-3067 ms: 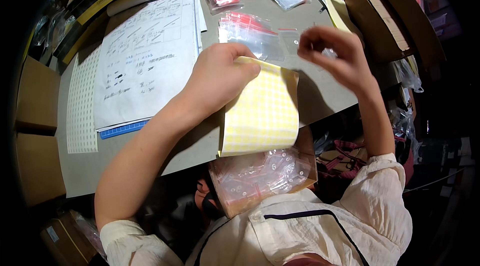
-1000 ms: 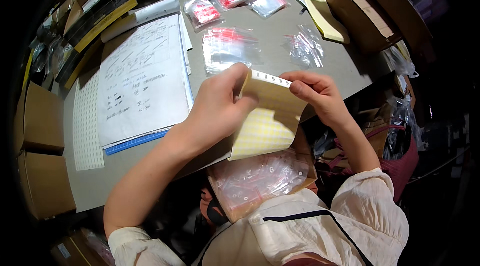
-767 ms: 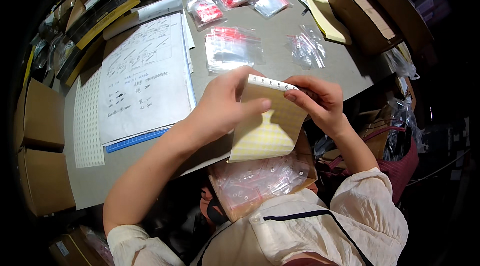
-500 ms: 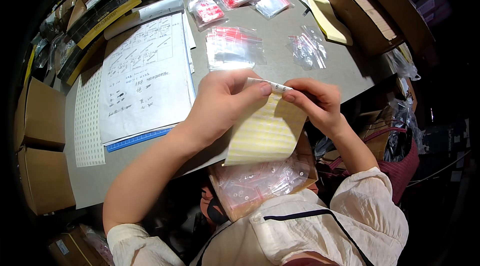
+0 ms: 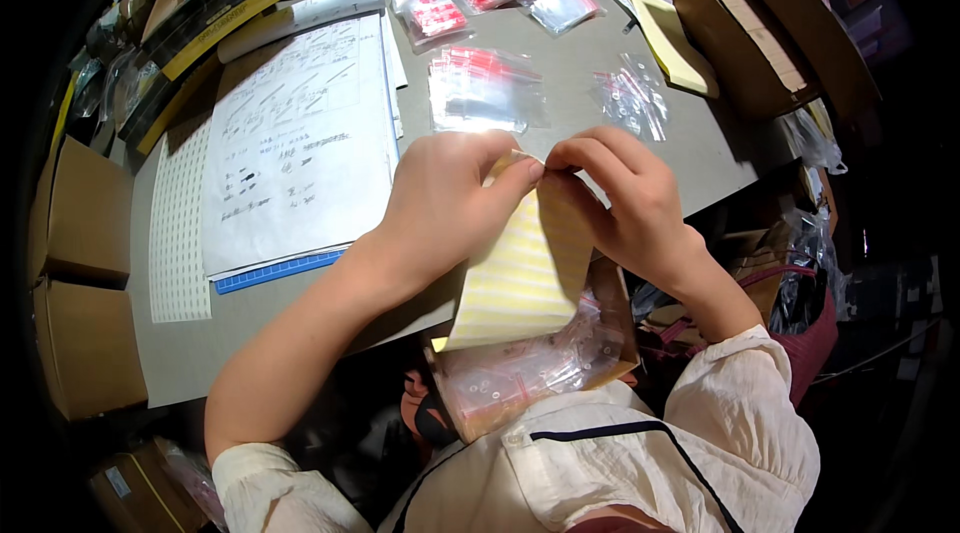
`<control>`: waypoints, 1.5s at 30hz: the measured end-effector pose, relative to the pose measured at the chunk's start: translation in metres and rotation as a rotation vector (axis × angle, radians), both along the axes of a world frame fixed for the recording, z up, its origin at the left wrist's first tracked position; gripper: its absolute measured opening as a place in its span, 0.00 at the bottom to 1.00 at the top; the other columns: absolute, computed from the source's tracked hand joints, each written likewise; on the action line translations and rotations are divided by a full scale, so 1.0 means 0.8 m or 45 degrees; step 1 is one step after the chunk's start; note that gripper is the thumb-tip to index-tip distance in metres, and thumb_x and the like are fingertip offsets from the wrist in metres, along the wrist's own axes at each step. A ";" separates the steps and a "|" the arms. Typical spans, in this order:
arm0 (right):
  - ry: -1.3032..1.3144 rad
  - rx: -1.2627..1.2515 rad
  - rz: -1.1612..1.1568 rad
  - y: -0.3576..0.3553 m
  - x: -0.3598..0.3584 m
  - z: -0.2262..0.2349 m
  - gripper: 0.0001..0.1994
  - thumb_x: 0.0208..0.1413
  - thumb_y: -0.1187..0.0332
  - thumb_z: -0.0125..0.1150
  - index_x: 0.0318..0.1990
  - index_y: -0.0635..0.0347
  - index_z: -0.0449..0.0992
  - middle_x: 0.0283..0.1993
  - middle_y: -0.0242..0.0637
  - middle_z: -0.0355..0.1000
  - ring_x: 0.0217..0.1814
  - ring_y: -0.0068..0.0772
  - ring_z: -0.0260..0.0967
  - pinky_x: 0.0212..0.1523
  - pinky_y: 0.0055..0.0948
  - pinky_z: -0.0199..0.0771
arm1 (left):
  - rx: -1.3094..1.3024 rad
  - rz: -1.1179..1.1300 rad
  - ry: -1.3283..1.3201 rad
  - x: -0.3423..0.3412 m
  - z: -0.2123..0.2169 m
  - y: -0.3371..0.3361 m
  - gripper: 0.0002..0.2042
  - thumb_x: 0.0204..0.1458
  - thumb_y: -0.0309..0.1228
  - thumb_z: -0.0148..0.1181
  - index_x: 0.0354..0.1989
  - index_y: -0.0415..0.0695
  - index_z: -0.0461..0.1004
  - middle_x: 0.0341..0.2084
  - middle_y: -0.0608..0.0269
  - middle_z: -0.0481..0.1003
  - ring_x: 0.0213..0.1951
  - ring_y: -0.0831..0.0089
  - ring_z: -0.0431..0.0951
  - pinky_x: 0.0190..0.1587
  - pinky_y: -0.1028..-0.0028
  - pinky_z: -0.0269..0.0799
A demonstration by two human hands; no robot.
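Note:
My left hand (image 5: pixel 455 203) and my right hand (image 5: pixel 625 198) both pinch the top edge of a yellow sheet of small stickers (image 5: pixel 525 273), which hangs down over the near edge of the grey table (image 5: pixel 590 83). The fingertips of the two hands meet at the sheet's upper corner. Just beyond my hands lies a clear zip bag with red stripes (image 5: pixel 485 93). A smaller clear bag of tiny parts (image 5: pixel 632 103) rests to the right of it. A box of clear bags (image 5: pixel 520 378) sits in my lap below the sheet.
A large white printed paper (image 5: pixel 295 148) on a blue-edged mat and a white grid sheet (image 5: pixel 180 223) cover the table's left. More red-striped bags (image 5: pixel 430 11) and a yellow sheet stack (image 5: pixel 672 38) lie at the back. Cardboard boxes (image 5: pixel 85 213) stand left and right.
My right hand came back from the small bag on the table to the yellow sheet. Both hands then closed together on its top edge, and the sheet now hangs straighter.

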State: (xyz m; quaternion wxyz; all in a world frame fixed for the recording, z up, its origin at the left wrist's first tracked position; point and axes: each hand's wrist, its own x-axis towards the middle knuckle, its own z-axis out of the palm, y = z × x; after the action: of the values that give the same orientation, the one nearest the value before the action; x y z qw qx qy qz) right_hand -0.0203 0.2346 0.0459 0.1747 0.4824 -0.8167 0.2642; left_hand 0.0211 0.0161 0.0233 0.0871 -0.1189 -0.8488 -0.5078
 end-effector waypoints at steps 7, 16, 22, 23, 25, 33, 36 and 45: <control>-0.361 -0.089 0.212 -0.005 -0.040 0.019 0.09 0.54 0.78 0.67 0.42 0.67 0.78 0.35 0.37 0.77 0.35 0.28 0.76 0.40 0.28 0.76 | 0.136 -0.031 -0.354 -0.015 -0.004 -0.012 0.14 0.64 0.34 0.64 0.34 0.33 0.80 0.20 0.73 0.73 0.26 0.86 0.66 0.27 0.76 0.63; -0.449 0.543 -0.243 -0.032 -0.161 0.003 0.13 0.61 0.65 0.66 0.39 0.69 0.77 0.35 0.45 0.79 0.34 0.33 0.76 0.40 0.34 0.76 | 0.078 -0.071 -0.316 -0.015 -0.008 -0.007 0.16 0.66 0.37 0.60 0.35 0.34 0.78 0.20 0.68 0.73 0.26 0.83 0.67 0.29 0.72 0.66; -0.408 0.887 -0.529 -0.018 -0.170 0.048 0.13 0.59 0.64 0.71 0.37 0.69 0.79 0.29 0.40 0.76 0.31 0.30 0.73 0.35 0.33 0.72 | 0.027 -0.045 -0.313 -0.012 -0.005 -0.008 0.16 0.67 0.37 0.59 0.33 0.34 0.77 0.20 0.67 0.73 0.25 0.82 0.66 0.29 0.71 0.65; -0.455 0.718 -0.394 -0.015 -0.184 0.039 0.12 0.60 0.66 0.70 0.38 0.68 0.78 0.30 0.37 0.75 0.32 0.27 0.72 0.36 0.31 0.72 | 0.012 -0.041 -0.313 -0.012 -0.004 -0.009 0.16 0.66 0.37 0.59 0.34 0.34 0.77 0.20 0.67 0.73 0.25 0.81 0.66 0.29 0.71 0.65; -0.748 0.344 -0.115 -0.019 -0.200 0.026 0.09 0.61 0.70 0.67 0.41 0.67 0.76 0.34 0.28 0.72 0.37 0.18 0.68 0.40 0.25 0.71 | 0.017 -0.054 -0.320 -0.014 -0.004 -0.008 0.16 0.67 0.37 0.59 0.35 0.34 0.77 0.20 0.67 0.73 0.25 0.81 0.67 0.30 0.70 0.66; -0.217 0.409 -0.134 -0.055 -0.194 -0.011 0.10 0.58 0.73 0.67 0.43 0.67 0.74 0.38 0.46 0.78 0.38 0.45 0.76 0.43 0.39 0.76 | 0.303 -0.240 -0.534 -0.019 -0.010 -0.013 0.14 0.69 0.36 0.55 0.45 0.33 0.77 0.35 0.64 0.78 0.37 0.80 0.72 0.42 0.74 0.71; -0.149 0.556 -0.389 -0.030 -0.201 -0.005 0.14 0.57 0.67 0.72 0.42 0.67 0.75 0.39 0.52 0.79 0.42 0.56 0.77 0.43 0.44 0.75 | 0.394 -0.269 -0.613 -0.021 -0.014 -0.012 0.14 0.69 0.35 0.54 0.47 0.33 0.75 0.38 0.62 0.77 0.40 0.80 0.72 0.45 0.75 0.71; -1.053 0.221 0.080 -0.008 -0.096 0.035 0.11 0.66 0.66 0.69 0.45 0.64 0.76 0.39 0.29 0.75 0.42 0.18 0.72 0.44 0.24 0.75 | 0.294 -0.036 -0.483 -0.013 -0.011 -0.009 0.09 0.68 0.32 0.57 0.41 0.38 0.72 0.22 0.73 0.71 0.24 0.87 0.64 0.27 0.78 0.59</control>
State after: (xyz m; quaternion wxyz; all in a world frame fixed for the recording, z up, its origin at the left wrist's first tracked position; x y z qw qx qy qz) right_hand -0.0967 0.2284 0.0742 -0.2173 0.3734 -0.8221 0.3709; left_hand 0.0106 0.0089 0.0147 -0.0681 -0.0223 -0.7844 -0.6161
